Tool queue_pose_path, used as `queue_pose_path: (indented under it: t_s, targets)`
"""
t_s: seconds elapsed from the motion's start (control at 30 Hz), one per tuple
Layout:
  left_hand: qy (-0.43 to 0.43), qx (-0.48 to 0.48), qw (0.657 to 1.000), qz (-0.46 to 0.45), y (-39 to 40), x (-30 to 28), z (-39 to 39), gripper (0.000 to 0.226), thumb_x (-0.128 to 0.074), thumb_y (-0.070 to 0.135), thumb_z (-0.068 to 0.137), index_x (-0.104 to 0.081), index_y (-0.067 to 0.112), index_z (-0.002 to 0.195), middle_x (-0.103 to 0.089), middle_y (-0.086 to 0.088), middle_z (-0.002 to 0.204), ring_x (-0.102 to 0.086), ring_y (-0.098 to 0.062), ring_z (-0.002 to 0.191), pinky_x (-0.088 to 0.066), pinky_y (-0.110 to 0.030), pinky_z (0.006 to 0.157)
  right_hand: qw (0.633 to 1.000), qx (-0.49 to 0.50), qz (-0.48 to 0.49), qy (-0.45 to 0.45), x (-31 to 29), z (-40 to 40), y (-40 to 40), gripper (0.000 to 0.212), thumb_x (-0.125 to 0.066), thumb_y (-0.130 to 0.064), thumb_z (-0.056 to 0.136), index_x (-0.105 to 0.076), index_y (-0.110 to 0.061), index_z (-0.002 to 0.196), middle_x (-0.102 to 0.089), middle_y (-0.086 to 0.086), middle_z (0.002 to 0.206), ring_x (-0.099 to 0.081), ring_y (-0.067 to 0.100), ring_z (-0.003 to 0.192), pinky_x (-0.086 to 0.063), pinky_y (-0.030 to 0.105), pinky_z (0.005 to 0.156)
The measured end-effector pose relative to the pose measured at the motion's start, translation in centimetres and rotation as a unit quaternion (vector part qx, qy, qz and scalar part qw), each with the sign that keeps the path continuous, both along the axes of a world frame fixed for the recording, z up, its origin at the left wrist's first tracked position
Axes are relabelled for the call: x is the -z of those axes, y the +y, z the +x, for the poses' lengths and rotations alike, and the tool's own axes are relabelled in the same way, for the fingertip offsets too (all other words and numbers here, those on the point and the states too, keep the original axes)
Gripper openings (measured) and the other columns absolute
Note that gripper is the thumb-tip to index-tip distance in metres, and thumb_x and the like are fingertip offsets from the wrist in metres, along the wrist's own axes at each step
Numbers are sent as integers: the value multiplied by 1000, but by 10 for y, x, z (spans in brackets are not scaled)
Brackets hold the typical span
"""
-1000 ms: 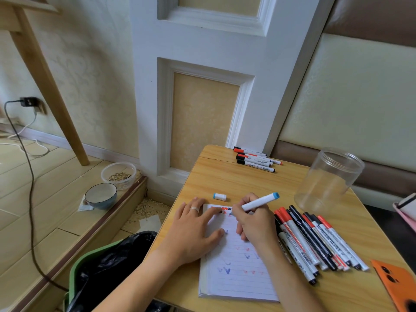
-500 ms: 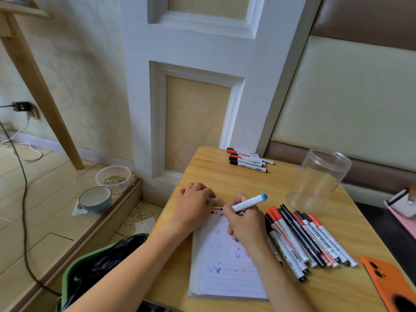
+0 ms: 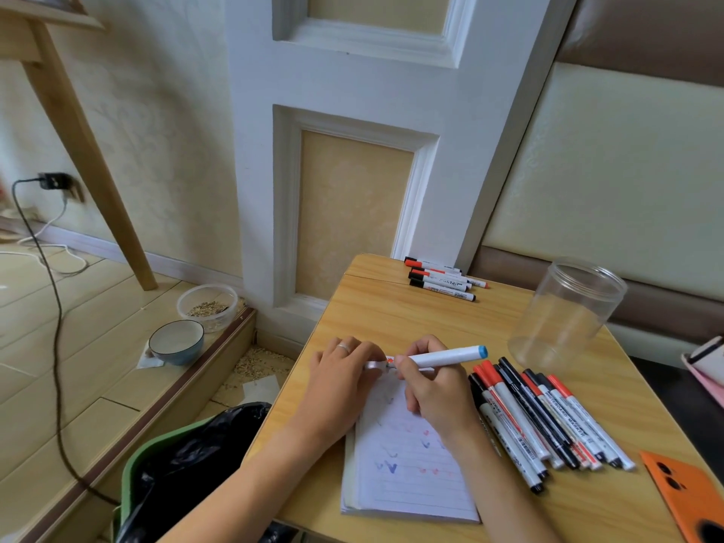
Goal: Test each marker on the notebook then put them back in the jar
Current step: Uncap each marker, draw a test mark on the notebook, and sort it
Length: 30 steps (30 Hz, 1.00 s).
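A lined notebook [image 3: 407, 476] with blue and red test marks lies on the wooden table [image 3: 391, 311]. My right hand [image 3: 435, 397] grips a white marker with a blue end [image 3: 450, 356], held level above the notebook's top edge. My left hand [image 3: 341, 382] pinches the marker's cap [image 3: 374, 365] at the marker's tip. A clear, empty plastic jar [image 3: 568, 315] stands at the right. Several red and black markers [image 3: 544, 421] lie in a row right of the notebook. Another small group of markers [image 3: 442, 278] lies at the table's far edge.
An orange phone [image 3: 689, 495] lies at the table's near right corner. A green bin with a black bag [image 3: 172, 472] stands below the table's left edge. Two bowls [image 3: 178, 340] sit on the floor step. A white panelled wall rises behind the table.
My left hand left the notebook page, picked the loose cap off the table and brought it to the marker's tip. My right hand lifted the marker off the page.
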<state>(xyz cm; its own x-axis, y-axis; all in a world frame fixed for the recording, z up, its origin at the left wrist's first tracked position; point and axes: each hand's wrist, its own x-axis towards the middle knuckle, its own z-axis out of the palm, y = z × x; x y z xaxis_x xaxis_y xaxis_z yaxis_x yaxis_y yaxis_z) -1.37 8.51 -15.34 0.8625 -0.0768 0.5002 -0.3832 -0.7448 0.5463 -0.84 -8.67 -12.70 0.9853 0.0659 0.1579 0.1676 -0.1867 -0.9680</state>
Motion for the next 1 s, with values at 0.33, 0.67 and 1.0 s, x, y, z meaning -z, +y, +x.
queue_pose_path:
  t_s: [0.33, 0.67, 1.0]
  targets:
    - [-2, 61, 996, -61, 5, -4, -3, 11, -51, 40, 103, -59, 35, 107, -57, 20, 103, -43, -10, 104, -36, -38, 90, 996, -80, 8, -36, -4, 1, -2, 15, -81, -21, 89, -68, -16, 93, -57, 0, 67, -46, 10, 56, -34, 21, 51]
    - [-20, 69, 996, -60, 17, -12, -5, 5, -60, 37, 97, -60, 34, 101, -59, 18, 92, -46, -11, 96, -41, -33, 81, 993, -44, 111, 22, -7, 0, -9, 37, -60, -54, 92, -65, -18, 101, -49, 16, 67, -37, 15, 47, -25, 20, 38]
    - [3, 76, 980, -185, 32, -18, -10, 12, -68, 19, 90, -60, 25, 97, -56, 10, 88, -51, -14, 75, -37, -18, 63, 996, -93, -5, 8, -9, -2, 0, 9, -72, -21, 97, -69, -19, 88, -73, 13, 84, -55, 25, 48, -37, 26, 42]
